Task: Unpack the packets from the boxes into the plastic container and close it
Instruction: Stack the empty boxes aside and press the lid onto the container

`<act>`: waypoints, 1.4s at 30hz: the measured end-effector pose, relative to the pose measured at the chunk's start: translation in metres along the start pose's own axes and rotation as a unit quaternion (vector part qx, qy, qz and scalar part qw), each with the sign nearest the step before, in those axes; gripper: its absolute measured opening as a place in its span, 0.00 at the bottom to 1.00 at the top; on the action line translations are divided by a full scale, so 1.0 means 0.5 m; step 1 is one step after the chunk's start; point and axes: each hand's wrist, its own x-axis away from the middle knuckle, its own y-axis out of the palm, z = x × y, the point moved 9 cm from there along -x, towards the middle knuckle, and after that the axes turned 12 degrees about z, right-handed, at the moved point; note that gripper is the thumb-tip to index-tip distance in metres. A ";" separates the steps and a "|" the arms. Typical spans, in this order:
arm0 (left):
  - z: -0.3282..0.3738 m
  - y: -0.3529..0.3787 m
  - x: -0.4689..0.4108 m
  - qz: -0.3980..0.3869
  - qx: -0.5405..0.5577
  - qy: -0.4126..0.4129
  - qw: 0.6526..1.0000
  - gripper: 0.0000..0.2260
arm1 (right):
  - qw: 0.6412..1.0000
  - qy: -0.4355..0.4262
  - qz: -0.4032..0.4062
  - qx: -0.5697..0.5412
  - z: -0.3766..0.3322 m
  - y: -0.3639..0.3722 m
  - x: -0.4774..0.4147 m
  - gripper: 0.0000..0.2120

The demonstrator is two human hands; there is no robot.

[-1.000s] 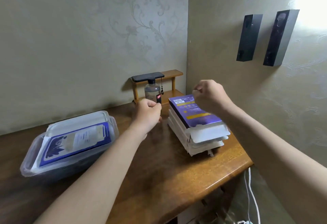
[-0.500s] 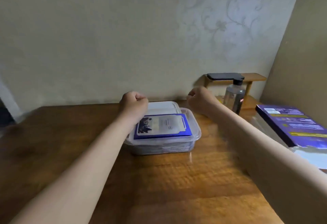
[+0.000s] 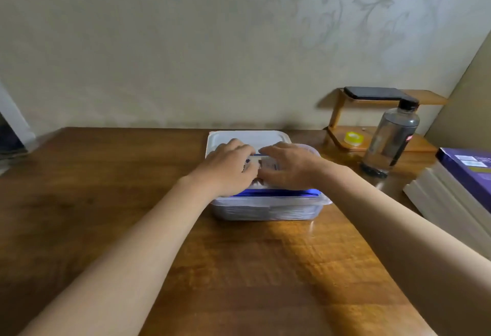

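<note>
**Plastic container: seating the top packet before closing**

Head view. The plastic container (image 3: 265, 212) stands mid-table on the wooden table (image 3: 239, 269) and looks full. Its top packet (image 3: 279, 193), blue-edged, lies about level with the rim. The lid (image 3: 247, 136) lies at the container's far side, not yet fitted. The right hand (image 3: 289, 167) rests flat on the top packet, fingers straight and spread. The left hand (image 3: 225, 171) lies just beside it on the same packet with fingers bent; whether they pinch anything cannot be told. The boxes (image 3: 451, 197) are stacked at the right edge.

Procedure, as judged: press evenly with both palms so the contents settle below the rim. Keep every corner inside the wall, otherwise the lid will probably not seat. Fit the lid only afterwards.

Change: half a second earlier both hands were fists, held apart at the container's far corners. One second earlier they were at the boxes.
</note>
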 end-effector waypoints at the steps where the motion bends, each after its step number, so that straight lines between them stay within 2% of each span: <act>1: -0.001 0.014 -0.001 -0.028 -0.027 -0.002 0.999 0.22 | 1.000 -0.003 -0.019 0.010 0.003 0.009 0.004 0.36; 4: -0.007 0.042 -0.002 -0.082 -0.078 -0.008 0.994 0.24 | 0.998 -0.019 -0.058 0.008 0.017 0.037 0.012 0.39; 7: -0.014 0.056 -0.004 -0.106 -0.118 -0.001 0.987 0.24 | 0.998 -0.031 -0.056 0.022 0.019 0.050 0.012 0.38; 12: -0.015 0.064 -0.002 -0.123 -0.131 -0.003 0.984 0.23 | 0.998 -0.033 -0.051 0.020 0.021 0.056 0.013 0.35; 22: -0.018 0.065 0.031 -0.155 -0.145 -0.013 0.977 0.24 | 0.996 -0.049 -0.076 0.013 -0.001 0.056 0.044 0.38; 24: -0.015 0.053 0.029 -0.186 -0.108 -0.035 0.976 0.26 | 0.994 -0.043 -0.102 0.013 -0.004 0.040 0.050 0.41; 27: -0.006 0.029 0.026 -0.244 -0.034 -0.065 0.967 0.35 | 0.985 -0.035 -0.166 0.039 0.009 0.019 0.058 0.48; 30: -0.003 0.029 0.024 -0.277 -0.069 -0.044 0.957 0.38 | 0.980 -0.042 -0.189 0.049 0.021 0.018 0.059 0.53; 34: -0.006 0.047 0.022 -0.298 -0.140 -0.024 0.944 0.42 | 0.978 -0.045 -0.196 0.056 0.020 0.032 0.060 0.52; 42: -0.014 0.056 0.026 -0.296 -0.173 -0.015 0.939 0.46 | 0.976 -0.077 -0.168 0.120 0.007 0.037 0.063 0.48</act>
